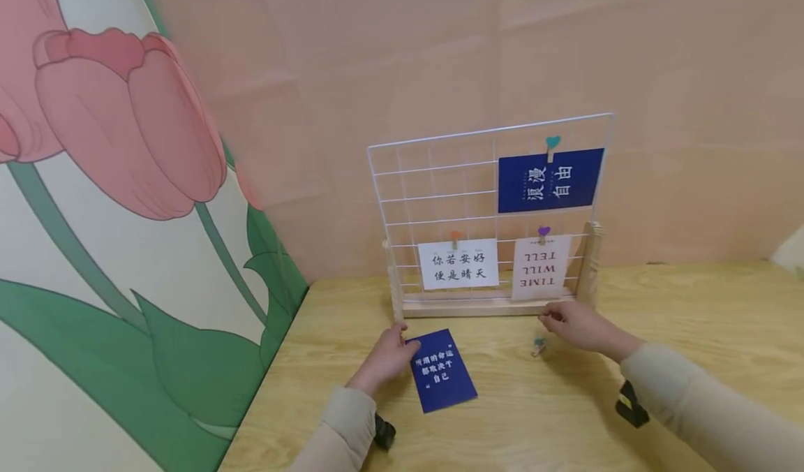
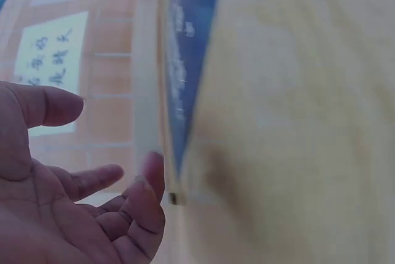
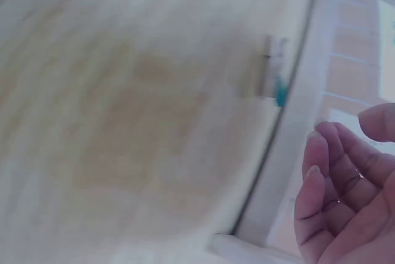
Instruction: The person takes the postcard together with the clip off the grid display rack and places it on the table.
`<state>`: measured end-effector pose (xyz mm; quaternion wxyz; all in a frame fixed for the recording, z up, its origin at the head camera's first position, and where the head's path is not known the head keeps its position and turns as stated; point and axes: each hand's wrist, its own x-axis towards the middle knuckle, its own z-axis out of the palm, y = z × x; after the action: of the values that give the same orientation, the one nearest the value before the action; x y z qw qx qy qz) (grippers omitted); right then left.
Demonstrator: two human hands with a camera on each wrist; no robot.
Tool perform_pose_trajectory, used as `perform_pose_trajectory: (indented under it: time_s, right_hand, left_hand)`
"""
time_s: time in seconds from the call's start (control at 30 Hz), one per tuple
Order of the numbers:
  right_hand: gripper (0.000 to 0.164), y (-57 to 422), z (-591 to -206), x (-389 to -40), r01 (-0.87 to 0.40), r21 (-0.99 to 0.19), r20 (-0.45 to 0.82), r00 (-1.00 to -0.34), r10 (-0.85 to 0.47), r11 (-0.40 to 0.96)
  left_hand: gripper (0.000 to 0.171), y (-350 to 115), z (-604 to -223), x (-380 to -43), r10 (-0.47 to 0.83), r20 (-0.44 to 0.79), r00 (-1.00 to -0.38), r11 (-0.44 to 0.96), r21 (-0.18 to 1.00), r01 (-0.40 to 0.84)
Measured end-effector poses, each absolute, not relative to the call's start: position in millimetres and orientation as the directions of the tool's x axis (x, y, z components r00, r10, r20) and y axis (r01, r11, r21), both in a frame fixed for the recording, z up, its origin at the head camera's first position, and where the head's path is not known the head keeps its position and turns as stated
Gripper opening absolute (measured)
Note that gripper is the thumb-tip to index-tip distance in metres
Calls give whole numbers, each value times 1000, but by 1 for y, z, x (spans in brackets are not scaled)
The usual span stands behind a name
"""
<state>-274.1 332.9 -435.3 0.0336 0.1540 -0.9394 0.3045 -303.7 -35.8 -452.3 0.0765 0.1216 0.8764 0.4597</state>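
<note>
A dark blue card point(image 1: 442, 381) with white characters lies on the table in front of a white wire grid point(image 1: 433, 214) in a wooden stand. My left hand point(image 1: 387, 353) is at its upper left corner, thumb overlapping the card in the head view. In the left wrist view the left thumb and fingers point(image 2: 145, 214) stand apart with nothing between them. Beside a small teal-topped clip point(image 1: 539, 346) on the table, my right hand point(image 1: 571, 324) hovers near the stand's base. Its fingers point(image 3: 315, 153) are loosely bent, the thumb apart from them, holding nothing.
On the grid hang a blue card point(image 1: 578, 193) under a teal heart clip point(image 1: 553, 141), a white card point(image 1: 458, 276) under an orange clip, and a pink card point(image 1: 527, 287) under a purple heart clip point(image 1: 544, 231). A tulip-printed panel point(image 1: 157, 332) borders the table at left.
</note>
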Motion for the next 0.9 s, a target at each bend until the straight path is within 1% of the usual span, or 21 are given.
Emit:
perform_pose_trajectory:
  time_s: [0.13, 0.37, 0.53, 0.9]
  right_hand:
    - [21, 327, -411, -272, -315, -563, 224, -948, -226, 764]
    - [26, 328, -368, -273, -298, -540, 333, -935, -125, 787]
    - [25, 332, -335, -276, -326, -516, 412, -905, -104, 792]
    - [35, 341, -275, -277, -286, -497, 388, -918, -85, 819]
  left_hand:
    - [55, -29, -436, -304, 293, 6, -956, 537, 827, 169]
    - [37, 4, -402, -304, 346, 144, -927, 418, 861, 289]
    - [36, 29, -380, -303, 359, 183, -915, 348, 884, 313]
    - [37, 63, -349, -306, 410, 193, -891, 250, 916, 313]
